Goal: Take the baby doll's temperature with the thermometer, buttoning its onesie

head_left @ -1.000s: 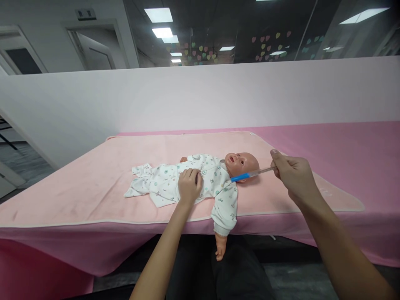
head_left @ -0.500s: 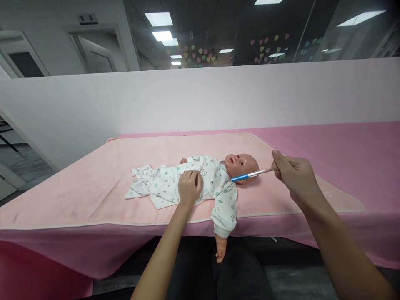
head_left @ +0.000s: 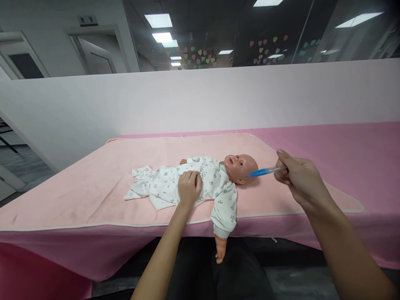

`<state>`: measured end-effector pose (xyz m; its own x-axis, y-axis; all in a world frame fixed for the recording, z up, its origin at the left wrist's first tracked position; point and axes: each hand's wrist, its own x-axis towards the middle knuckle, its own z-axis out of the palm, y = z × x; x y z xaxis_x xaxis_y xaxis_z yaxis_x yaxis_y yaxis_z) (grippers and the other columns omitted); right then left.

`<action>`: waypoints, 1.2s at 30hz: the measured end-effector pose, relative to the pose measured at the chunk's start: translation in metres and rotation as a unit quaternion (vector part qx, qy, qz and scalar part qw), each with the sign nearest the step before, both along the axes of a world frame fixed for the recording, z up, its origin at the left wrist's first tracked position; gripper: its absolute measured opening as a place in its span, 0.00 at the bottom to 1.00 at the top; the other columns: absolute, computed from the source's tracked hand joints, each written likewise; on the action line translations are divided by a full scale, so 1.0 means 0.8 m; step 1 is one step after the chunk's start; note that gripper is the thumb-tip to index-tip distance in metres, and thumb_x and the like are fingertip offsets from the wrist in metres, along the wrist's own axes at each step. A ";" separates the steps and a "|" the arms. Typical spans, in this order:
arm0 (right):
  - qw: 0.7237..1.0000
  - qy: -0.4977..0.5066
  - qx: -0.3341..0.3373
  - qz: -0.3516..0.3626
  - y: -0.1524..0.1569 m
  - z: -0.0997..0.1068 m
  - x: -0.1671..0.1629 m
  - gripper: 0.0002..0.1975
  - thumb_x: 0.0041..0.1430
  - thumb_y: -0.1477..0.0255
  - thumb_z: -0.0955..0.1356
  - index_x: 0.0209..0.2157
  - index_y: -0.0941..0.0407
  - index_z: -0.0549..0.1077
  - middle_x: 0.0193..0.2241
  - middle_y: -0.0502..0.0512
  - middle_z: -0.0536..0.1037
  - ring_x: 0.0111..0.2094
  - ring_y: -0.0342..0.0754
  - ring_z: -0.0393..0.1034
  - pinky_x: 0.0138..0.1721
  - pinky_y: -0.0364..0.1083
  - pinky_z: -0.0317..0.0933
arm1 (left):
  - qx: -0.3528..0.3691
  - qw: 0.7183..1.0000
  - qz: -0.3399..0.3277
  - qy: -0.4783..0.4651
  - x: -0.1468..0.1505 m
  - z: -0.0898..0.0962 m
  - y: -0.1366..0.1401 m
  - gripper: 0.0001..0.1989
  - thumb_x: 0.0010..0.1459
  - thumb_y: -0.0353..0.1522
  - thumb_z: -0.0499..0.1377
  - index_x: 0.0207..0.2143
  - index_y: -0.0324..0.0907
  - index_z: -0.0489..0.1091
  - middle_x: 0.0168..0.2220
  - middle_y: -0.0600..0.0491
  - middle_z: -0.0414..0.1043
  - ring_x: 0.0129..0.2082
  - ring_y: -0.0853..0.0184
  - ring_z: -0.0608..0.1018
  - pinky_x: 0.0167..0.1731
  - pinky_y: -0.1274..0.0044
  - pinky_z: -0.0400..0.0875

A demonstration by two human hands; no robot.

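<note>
1. Of the two hands, the left hand lies palm down on the belly of the doll, its fingers loosely bent and side by side with the thumb near them; whether the fingertips catch any cloth cannot be told.
2. The right hand is closed, thumb against bent fingers, gripping the rear end of a slim blue-ended stick.
3. The stick points leftward, its blurred blue end in front of the doll's head; whether it touches there cannot be told.
4. The doll lies on its back, head to the right, in a white patterned suit. Its near arm hangs over the edge of the desk, and the far one lies beside the body.
5. Beneath the doll is a peach mat with a pale border, spread on the desk, which has a pink covering.
6. Behind stands a low white partition.
</note>
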<state>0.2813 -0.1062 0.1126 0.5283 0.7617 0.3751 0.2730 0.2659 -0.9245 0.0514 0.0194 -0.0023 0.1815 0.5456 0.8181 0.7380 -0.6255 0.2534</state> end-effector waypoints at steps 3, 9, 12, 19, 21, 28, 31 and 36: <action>1.000 -0.003 -0.004 0.001 0.003 -0.004 0.002 0.25 0.54 0.56 0.64 0.12 0.55 0.55 0.11 0.44 0.51 0.14 0.37 0.44 0.16 0.42 0.41 | -0.003 1.000 -0.001 0.001 0.000 0.000 0.000 0.08 0.58 0.30 0.49 0.31 0.42 0.68 0.30 0.53 0.71 0.32 0.66 0.69 0.35 0.73 0.60; 0.998 -0.056 -0.042 -0.007 0.009 -0.009 0.004 0.25 0.54 0.56 0.63 0.11 0.55 0.55 0.11 0.44 0.51 0.13 0.37 0.44 0.16 0.42 0.41 | -0.005 1.000 -0.004 -0.005 -0.001 -0.001 0.001 0.09 0.58 0.31 0.49 0.32 0.42 0.68 0.30 0.52 0.71 0.32 0.66 0.69 0.35 0.72 0.60; 0.993 -0.106 -0.047 -0.036 0.011 -0.013 0.005 0.25 0.55 0.57 0.61 0.11 0.55 0.54 0.11 0.44 0.50 0.14 0.38 0.44 0.16 0.42 0.42 | -0.006 1.000 -0.004 -0.005 -0.001 0.000 0.000 0.09 0.58 0.31 0.49 0.32 0.42 0.69 0.31 0.52 0.71 0.32 0.66 0.70 0.35 0.72 0.61; 0.939 -0.285 -0.121 -0.150 0.014 -0.069 0.030 0.26 0.56 0.56 0.58 0.11 0.55 0.59 0.10 0.47 0.53 0.14 0.40 0.49 0.18 0.41 0.43 | 0.044 0.993 -0.052 0.095 0.002 0.009 -0.007 0.15 0.59 0.29 0.49 0.48 0.44 0.64 0.45 0.50 0.70 0.45 0.64 0.69 0.43 0.71 0.59; 0.909 -0.336 -0.179 -0.171 0.018 -0.092 0.045 0.26 0.56 0.56 0.58 0.10 0.55 0.59 0.09 0.48 0.55 0.14 0.41 0.49 0.18 0.41 0.43 | 0.041 0.990 -0.062 0.117 0.003 0.011 -0.007 0.14 0.59 0.30 0.48 0.46 0.43 0.65 0.45 0.50 0.69 0.45 0.63 0.69 0.43 0.70 0.59; 0.819 -0.394 -0.367 -0.196 0.045 -0.141 0.073 0.25 0.57 0.57 0.55 0.29 0.56 0.76 0.23 0.62 0.74 0.24 0.53 0.67 0.24 0.46 0.52 | 0.063 0.989 -0.064 0.117 0.004 0.007 -0.007 0.07 0.58 0.29 0.49 0.36 0.42 0.66 0.37 0.52 0.72 0.39 0.66 0.71 0.39 0.72 0.61; 0.806 -0.407 -0.368 -0.221 0.046 -0.150 0.071 0.26 0.57 0.54 0.55 0.34 0.57 0.75 0.24 0.64 0.75 0.26 0.56 0.69 0.25 0.48 0.53 | 0.100 0.985 -0.078 0.118 0.004 0.005 -0.007 0.06 0.57 0.28 0.50 0.34 0.42 0.66 0.36 0.53 0.72 0.37 0.67 0.71 0.38 0.73 0.61; 0.869 -0.344 -0.139 -0.328 0.056 -0.141 0.023 0.22 0.59 0.58 0.56 0.37 0.60 0.73 0.16 0.56 0.71 0.18 0.49 0.64 0.21 0.44 0.51 | 0.158 0.978 -0.091 0.105 0.007 0.001 -0.005 0.06 0.55 0.24 0.51 0.31 0.43 0.66 0.32 0.55 0.73 0.33 0.70 0.71 0.35 0.74 0.61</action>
<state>0.2993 -0.0618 0.0002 0.6068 0.4925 0.6239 0.7948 -0.3630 -0.4864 0.0567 0.0150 -0.0014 0.4339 0.2156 0.8748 0.6230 -0.7732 -0.1184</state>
